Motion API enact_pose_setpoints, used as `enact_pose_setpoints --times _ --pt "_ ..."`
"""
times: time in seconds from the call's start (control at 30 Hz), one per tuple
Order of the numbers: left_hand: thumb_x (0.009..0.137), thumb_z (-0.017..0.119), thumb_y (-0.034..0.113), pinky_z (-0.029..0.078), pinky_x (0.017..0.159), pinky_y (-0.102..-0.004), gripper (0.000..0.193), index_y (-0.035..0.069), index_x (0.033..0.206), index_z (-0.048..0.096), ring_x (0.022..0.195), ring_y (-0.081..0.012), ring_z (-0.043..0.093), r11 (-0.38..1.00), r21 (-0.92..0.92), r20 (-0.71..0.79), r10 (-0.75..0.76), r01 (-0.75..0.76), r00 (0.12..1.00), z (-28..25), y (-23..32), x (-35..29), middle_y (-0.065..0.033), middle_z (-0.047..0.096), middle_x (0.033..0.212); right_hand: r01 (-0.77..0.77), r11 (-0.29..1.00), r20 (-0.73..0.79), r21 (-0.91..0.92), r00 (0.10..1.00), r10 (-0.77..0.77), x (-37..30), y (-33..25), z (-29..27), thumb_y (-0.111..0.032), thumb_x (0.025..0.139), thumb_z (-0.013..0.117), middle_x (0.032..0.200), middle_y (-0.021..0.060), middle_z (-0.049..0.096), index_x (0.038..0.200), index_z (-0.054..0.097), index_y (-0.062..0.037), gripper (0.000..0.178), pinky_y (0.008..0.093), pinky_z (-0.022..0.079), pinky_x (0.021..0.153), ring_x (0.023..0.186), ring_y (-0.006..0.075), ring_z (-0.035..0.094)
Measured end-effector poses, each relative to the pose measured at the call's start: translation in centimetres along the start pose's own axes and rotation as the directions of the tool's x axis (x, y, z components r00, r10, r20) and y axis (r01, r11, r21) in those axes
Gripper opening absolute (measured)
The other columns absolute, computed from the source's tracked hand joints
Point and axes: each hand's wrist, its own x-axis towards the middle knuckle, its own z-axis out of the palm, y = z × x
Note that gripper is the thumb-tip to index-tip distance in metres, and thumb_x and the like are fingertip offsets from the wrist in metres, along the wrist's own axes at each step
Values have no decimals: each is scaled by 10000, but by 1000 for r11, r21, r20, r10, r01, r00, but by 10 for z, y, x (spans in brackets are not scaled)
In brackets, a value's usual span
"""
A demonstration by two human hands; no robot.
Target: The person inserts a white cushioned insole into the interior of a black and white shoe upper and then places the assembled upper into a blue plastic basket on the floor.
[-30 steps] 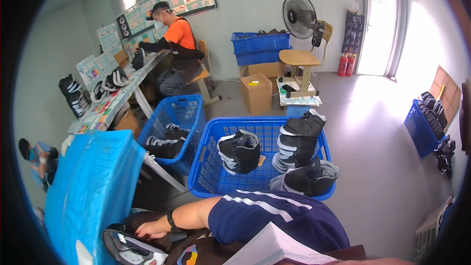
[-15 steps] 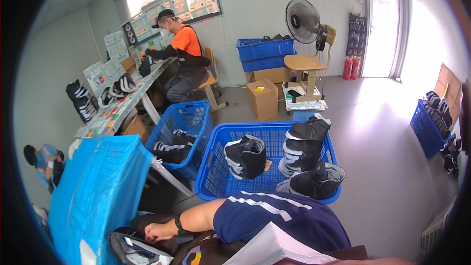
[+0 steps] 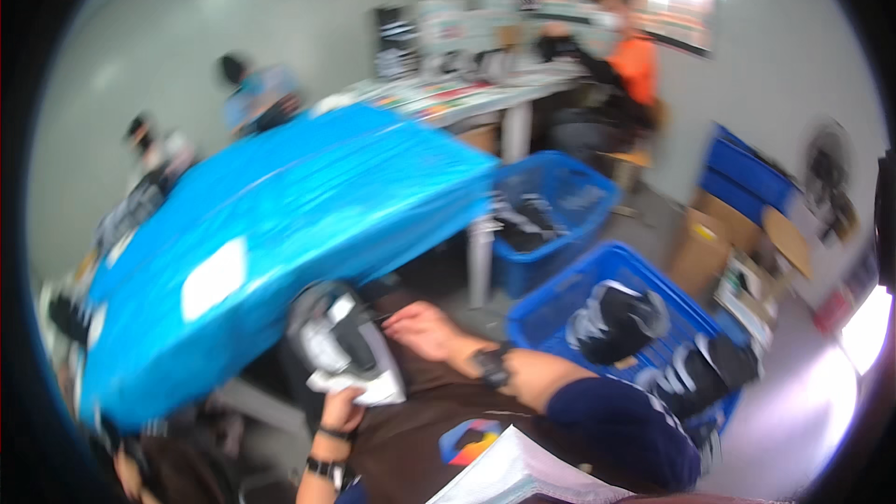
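A black, grey and white shoe upper [image 3: 350,341] lies tilted against my lap, beside the edge of the blue-covered table. My left hand [image 3: 343,409] grips its lower white end, fingers closed round it. Just right of the upper, my right hand [image 3: 420,329] is held with its fingertips pinched together. Whether something small is between those fingertips cannot be made out through the blur. A brown apron [image 3: 411,429] covers my lap under both hands.
A blue plastic-covered table [image 3: 308,187] stands ahead on the left. Blue baskets [image 3: 532,317] with black and white shoe uppers [image 3: 616,322] are at the right. A person in orange [image 3: 635,70] sits at the far bench; other people are at the left.
My view has swung left, so the baskets and fan now appear farther right. My left hand has come into view on the shoe upper, and more of the blue table shows.
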Motion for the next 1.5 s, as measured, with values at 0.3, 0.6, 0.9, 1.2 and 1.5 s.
enact_pose_setpoints --times 0.3,0.6,0.9,1.2,1.5 --pt "794 580 145 415 812 -283 331 -40 1059 507 911 -160 515 683 707 367 -134 -183 920 11 87 -48 -65 568 982 47 995 124 89 991 -58 -24 -6 -1 -281 788 587 1359 104 231 1346 155 -72 736 355 124 1033 1263 224 199" --pt "806 375 589 415 544 -341 653 4 620 598 551 -278 547 -55 970 223 -199 -238 954 45 169 -22 -157 559 570 -71 946 19 -317 997 81 -15 -3 13 2 724 572 1316 140 276 1354 30 -40 833 302 228 988 1215 203 269" --pt "725 586 476 425 799 -419 547 -3 985 541 956 -310 520 -157 980 75 859 122 507 -26 242 119 -203 532 1009 37 631 137 -775 984 111 -25 -9 24 -209 697 631 1293 276 292 1328 16 43 916 313 279 977 1203 337 332" --pt "620 727 324 447 792 -413 502 40 992 546 987 -318 505 23 862 -287 845 507 450 -36 240 130 -151 503 1077 -23 942 -77 -335 997 -3 14 -7 13 -26 731 497 1051 91 552 1304 300 -22 607 224 441 635 736 115 545" --pt "766 587 126 457 671 -382 173 20 897 548 728 -363 569 54 999 -54 998 5 37 -36 244 125 -167 588 819 -120 626 37 -771 972 232 1 -31 23 -124 753 541 1027 225 530 1265 323 31 577 276 413 798 887 187 537"
